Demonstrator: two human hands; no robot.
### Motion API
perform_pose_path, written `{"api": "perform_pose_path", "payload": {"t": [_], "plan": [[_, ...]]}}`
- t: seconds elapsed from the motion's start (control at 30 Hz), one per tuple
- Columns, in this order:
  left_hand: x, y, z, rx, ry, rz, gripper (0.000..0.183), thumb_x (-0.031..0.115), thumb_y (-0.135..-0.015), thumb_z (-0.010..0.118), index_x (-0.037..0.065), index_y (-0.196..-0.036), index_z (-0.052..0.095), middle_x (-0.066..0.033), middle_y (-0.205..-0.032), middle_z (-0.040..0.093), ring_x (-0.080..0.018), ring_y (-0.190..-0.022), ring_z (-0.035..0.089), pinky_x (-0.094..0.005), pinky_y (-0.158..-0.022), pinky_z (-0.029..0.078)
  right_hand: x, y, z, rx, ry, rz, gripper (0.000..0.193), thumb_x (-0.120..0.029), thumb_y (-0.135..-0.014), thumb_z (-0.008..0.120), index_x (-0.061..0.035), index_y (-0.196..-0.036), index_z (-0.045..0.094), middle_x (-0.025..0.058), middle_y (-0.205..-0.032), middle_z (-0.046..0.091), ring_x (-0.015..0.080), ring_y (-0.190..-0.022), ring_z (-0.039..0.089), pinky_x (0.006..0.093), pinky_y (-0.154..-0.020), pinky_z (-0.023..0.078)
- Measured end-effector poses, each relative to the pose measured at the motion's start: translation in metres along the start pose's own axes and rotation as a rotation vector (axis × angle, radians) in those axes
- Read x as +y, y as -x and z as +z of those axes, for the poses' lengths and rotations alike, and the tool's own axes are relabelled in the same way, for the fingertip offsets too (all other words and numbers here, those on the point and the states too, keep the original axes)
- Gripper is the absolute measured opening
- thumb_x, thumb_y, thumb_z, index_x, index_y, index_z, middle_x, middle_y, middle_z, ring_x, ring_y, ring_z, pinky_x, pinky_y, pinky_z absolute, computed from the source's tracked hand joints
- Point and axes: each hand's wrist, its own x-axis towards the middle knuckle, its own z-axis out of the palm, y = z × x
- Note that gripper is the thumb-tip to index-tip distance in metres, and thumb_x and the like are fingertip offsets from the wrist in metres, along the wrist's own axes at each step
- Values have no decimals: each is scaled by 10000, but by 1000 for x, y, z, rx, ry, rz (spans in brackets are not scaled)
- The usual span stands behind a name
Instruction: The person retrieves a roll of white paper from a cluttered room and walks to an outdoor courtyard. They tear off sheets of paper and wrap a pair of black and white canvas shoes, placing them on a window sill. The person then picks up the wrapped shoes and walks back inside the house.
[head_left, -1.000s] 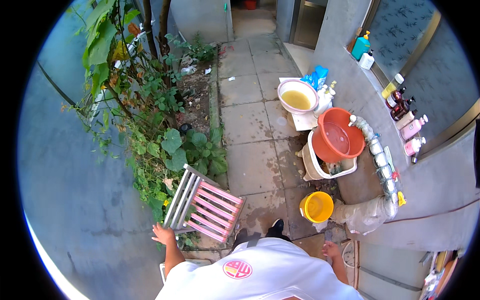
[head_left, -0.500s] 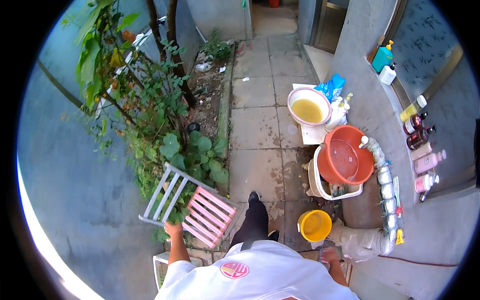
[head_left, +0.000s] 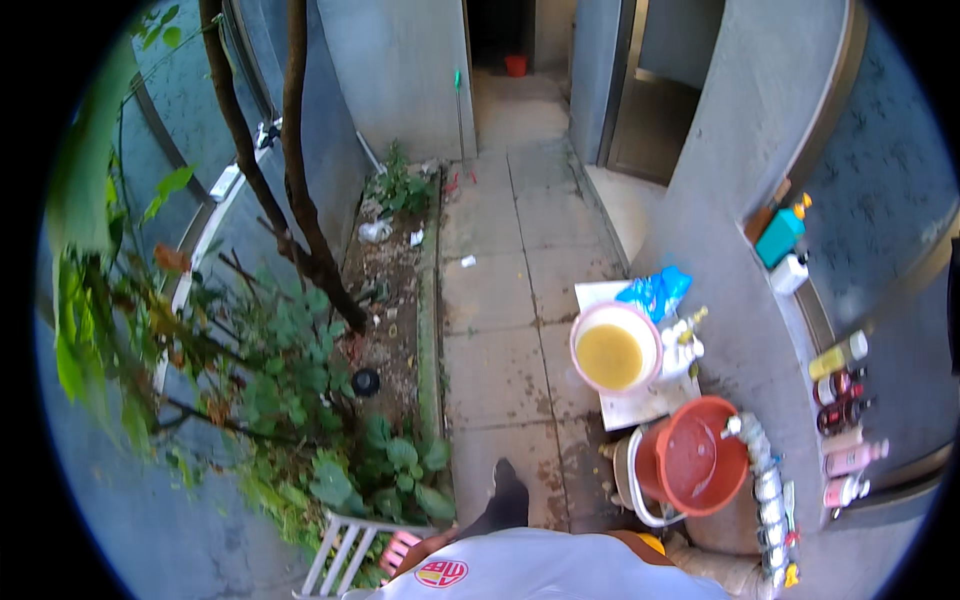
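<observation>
A strip of my bare left arm shows at the lower edge beside the folding chair, but the hand itself is out of sight. The chair has grey back slats [head_left: 345, 552] and pink seat slats [head_left: 400, 548], most of which are cut off. On the other side of my white shirt, a bit of my right arm [head_left: 637, 546] shows and its hand is hidden. Next to that arm peeks the yellow bucket [head_left: 652, 541]. Beyond it, an orange-red basin [head_left: 738, 440] leans in a white tub [head_left: 622, 470].
A pink-rimmed basin [head_left: 573, 340] of cloudy yellowish liquid stands on a white board by the right wall. Bottles [head_left: 840, 355] line the sill. Plants [head_left: 400, 455] and a tree trunk [head_left: 322, 265] border the paved path [head_left: 487, 375]. A doorway and a red bucket [head_left: 515, 65] lie ahead.
My view has tilted up, so the chair and basins sit lower in the picture. The left hand, earlier at the chair's back, and the right hand, earlier by the yellow bucket, have both left view.
</observation>
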Motion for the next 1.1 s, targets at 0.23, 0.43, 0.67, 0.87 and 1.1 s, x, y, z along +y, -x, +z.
{"api": "perform_pose_path", "payload": {"t": [0.23, 0.43, 0.67, 0.87, 1.1], "plan": [[281, 40, -38, 69, 30, 153, 860, 429, -848, 703, 187, -1530, 239, -79, -1545, 319, -277, -1348, 395, -526, -900, 481, -327, 76, -81, 297, -295, -416, 449, -280, -955, 578, -79, -1351, 513, 73, -1169, 607, 196, -1012, 612, 353, -784, 570], [443, 18, -119, 176, 202, 512, 901, -111, -695, 478, 211, -1513, 281, -122, -1437, 423, -293, -1217, 467, -503, -884, 487, -395, 18, -201, 413, 58, -455, 383, -241, -935, 578, -113, -1296, 582, 77, -962, 680, 182, -848, 654, 340, -696, 552], [466, -72, -261, 880, 374, 697, 677, -157, -686, 455, 86, -1306, 580, -131, -1123, 635, -251, -950, 618, -331, -790, 496, -431, -16, -375, 273, -63, 186, 303, -352, -953, 528, -123, -1097, 664, 65, -830, 673, 213, -660, 619, 384, -635, 517], [524, -42, -280, 712, 107, 779, 404, -61, -761, 541, 15, -1126, 696, -123, -908, 711, -211, -801, 656, -346, -686, 509, -605, -31, -588, 357, 1477, -227, 206, -225, -755, 652, -104, -909, 720, 146, -961, 698, 317, -857, 670, 448, -711, 541], [716, -37, -364, 879, 130, 119, 269, 124, -794, 597, 22, -1019, 704, -120, -881, 709, -249, -813, 660, -386, -728, 511, -920, -57, -629, 808, 132, -631, 195, -242, -896, 576, -81, -958, 667, 117, -924, 674, 250, -857, 657, 397, -711, 538]]}}
